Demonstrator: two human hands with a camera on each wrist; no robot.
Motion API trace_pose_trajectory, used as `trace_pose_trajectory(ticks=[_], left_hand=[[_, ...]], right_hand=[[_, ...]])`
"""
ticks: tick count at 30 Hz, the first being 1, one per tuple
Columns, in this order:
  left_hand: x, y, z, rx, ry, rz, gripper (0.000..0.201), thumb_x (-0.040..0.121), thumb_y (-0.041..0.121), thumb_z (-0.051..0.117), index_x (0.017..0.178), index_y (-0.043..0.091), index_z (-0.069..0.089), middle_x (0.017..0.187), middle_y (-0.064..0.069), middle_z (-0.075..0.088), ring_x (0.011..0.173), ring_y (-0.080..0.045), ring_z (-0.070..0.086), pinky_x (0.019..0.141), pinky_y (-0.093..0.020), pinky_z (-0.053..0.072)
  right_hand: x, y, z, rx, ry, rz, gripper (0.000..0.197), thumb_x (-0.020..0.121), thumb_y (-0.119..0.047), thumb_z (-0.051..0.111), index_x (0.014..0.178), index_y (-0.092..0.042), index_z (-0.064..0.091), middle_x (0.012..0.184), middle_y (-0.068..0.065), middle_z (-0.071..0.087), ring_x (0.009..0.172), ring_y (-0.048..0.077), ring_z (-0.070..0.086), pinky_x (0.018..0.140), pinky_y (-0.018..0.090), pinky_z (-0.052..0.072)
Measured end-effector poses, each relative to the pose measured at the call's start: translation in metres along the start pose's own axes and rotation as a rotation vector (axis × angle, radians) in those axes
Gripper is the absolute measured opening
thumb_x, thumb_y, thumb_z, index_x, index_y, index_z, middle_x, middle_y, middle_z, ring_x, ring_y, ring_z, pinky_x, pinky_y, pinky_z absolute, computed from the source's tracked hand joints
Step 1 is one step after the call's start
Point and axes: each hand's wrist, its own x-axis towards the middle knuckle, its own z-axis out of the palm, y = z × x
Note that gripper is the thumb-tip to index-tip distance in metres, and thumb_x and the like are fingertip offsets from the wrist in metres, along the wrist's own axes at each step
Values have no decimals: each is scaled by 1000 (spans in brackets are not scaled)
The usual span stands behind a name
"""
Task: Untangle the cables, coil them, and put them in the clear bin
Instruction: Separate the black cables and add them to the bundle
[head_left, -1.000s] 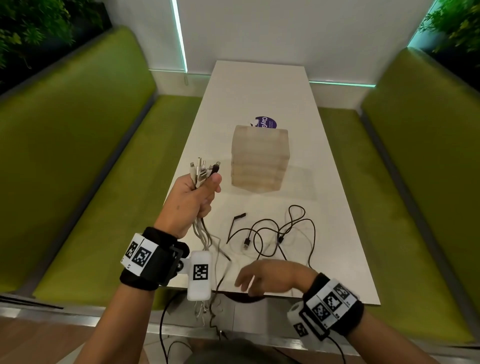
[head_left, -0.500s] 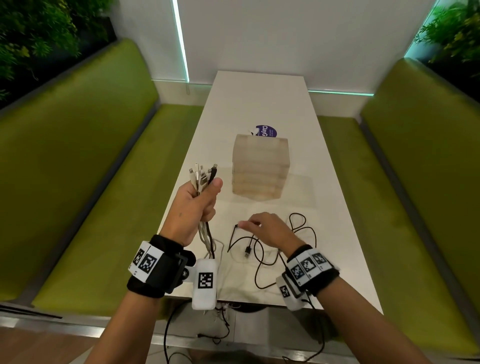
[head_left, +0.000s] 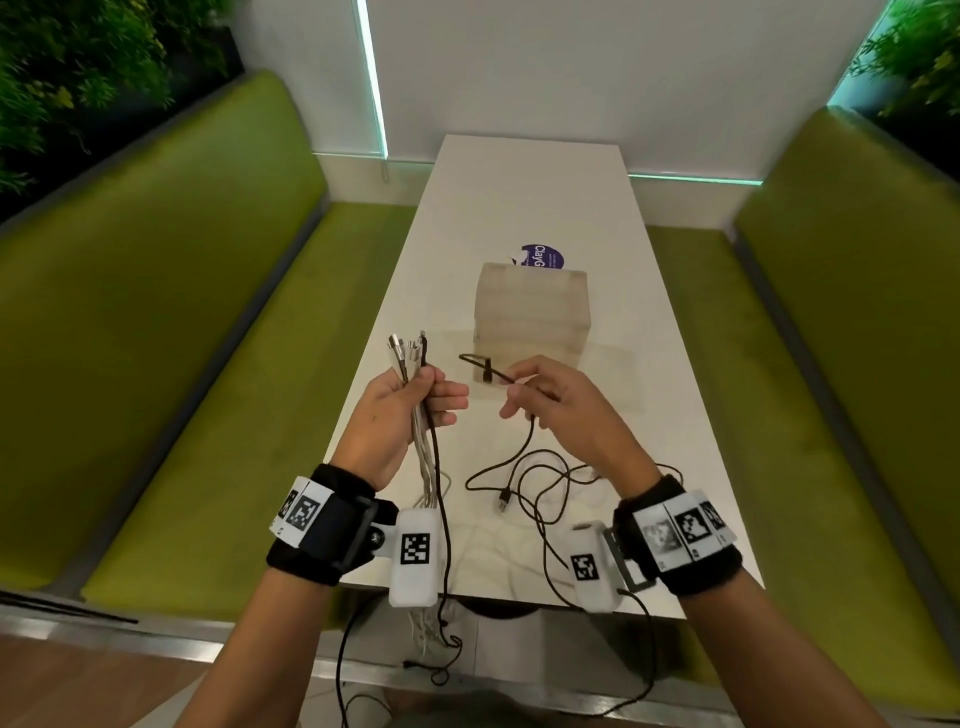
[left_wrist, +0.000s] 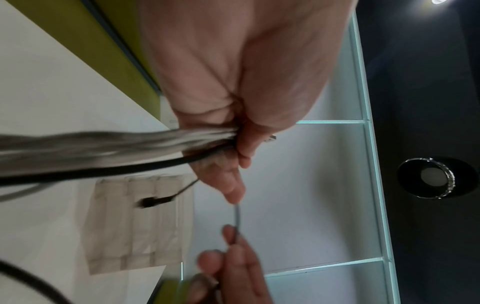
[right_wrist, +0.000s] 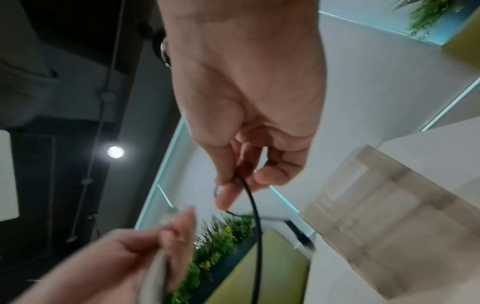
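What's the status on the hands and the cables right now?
Left hand grips cable bundle. Right hand pinches black cable, rest looped on table. Clear bin beyond, nothing blocking.

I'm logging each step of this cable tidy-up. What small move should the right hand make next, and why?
Probably bring the black cable end across into the left hand. The right hand pinches it near its plug, close beside the bundle the left hand grips with plug ends up, while the rest lies looped on the table.
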Motion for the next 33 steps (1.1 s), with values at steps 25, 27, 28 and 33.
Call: trace_pose_trajectory(ticks=[25, 27, 28, 33], left_hand=[[4, 4, 0, -513, -10, -72, 27, 102, 15, 34, 100, 6, 59, 59, 5, 53, 56, -7, 58, 66, -23, 57], [5, 3, -3, -560, -1, -45, 23, 101, 14, 33, 93, 9, 55, 57, 7, 49, 47, -4, 48, 50, -17, 48], [6, 2, -7, -591, -6, -28, 22, 101, 13, 33, 91, 11, 53, 56, 8, 47, 44, -3, 42, 44, -14, 40], [9, 1, -22, -522, 37, 68, 22, 101, 14, 32, 90, 12, 51, 56, 9, 44, 40, -1, 30, 39, -14, 26]], right_hand=[[-30, 23, -3, -247, -573, 81, 17, 95, -26, 53, 99, -25, 70, 66, -9, 61, 69, 5, 56, 71, 22, 42], [-33, 26, -6, -241, -623, 106, 19, 97, -28, 51, 95, -22, 69, 66, -7, 59, 65, 6, 54, 73, 26, 43], [-35, 28, -10, -227, -629, 126, 20, 97, -27, 51, 92, -19, 68, 69, -6, 59, 64, 6, 55, 72, 24, 43], [-44, 51, -46, -85, -475, 215, 20, 97, -23, 51, 86, -12, 63, 73, 4, 62, 71, 13, 62, 77, 25, 44]])
